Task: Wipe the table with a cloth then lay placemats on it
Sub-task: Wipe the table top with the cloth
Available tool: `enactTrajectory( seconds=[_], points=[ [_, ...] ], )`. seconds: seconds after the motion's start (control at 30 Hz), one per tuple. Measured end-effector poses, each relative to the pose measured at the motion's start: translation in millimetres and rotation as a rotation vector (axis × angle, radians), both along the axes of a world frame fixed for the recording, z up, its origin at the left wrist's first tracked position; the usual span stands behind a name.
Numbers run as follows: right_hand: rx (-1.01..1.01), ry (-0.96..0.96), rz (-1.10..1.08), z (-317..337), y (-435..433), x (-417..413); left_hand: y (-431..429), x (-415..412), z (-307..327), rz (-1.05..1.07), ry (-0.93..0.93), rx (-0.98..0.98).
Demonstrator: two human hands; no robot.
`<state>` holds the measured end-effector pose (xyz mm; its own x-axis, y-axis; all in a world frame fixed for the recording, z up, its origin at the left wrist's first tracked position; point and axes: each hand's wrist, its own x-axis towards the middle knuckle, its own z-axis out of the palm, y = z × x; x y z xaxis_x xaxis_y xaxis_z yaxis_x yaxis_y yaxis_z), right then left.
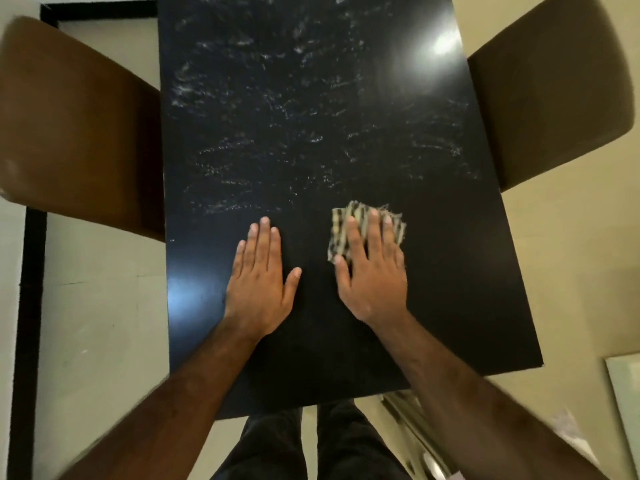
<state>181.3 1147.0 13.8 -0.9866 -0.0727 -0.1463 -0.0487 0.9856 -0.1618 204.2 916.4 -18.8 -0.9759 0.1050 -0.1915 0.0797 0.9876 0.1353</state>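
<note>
On the near half of the black desk (450, 271), the right hand (372, 275) is pressing flat, fingers spread, on the folded checked cloth (341, 225), its length running away from the person; left hand (258, 285) is lying open alongside.

Overhead glare, blurred, warped edges

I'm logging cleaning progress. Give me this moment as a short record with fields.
surface: black table, whitish streaks across its far half
cloth: checked cloth flat on the table
right hand: palm down, fingers spread on the cloth
left hand: flat on bare table, holds nothing
chairs: brown chair on each long side
placemats: none on the table
</note>
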Motion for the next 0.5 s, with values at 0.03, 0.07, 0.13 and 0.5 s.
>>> enactTrajectory(
  seconds=[0.03,0.07,0.13,0.5],
  points=[
    [0.023,-0.013,-0.034,0,7,1,-10,3,-1,0.024,0.0,-0.011],
    [0.042,-0.02,-0.074,-1,11,-1,-17,6,-2,0.032,0.001,-0.019],
    [0.07,-0.008,-0.155,-1,7,-17,-23,9,-3,0.026,0.005,-0.026],
    [-0.042,-0.039,0.178,-1,-88,-7,-34,13,7,0.025,-0.037,-0.003]
  ],
)
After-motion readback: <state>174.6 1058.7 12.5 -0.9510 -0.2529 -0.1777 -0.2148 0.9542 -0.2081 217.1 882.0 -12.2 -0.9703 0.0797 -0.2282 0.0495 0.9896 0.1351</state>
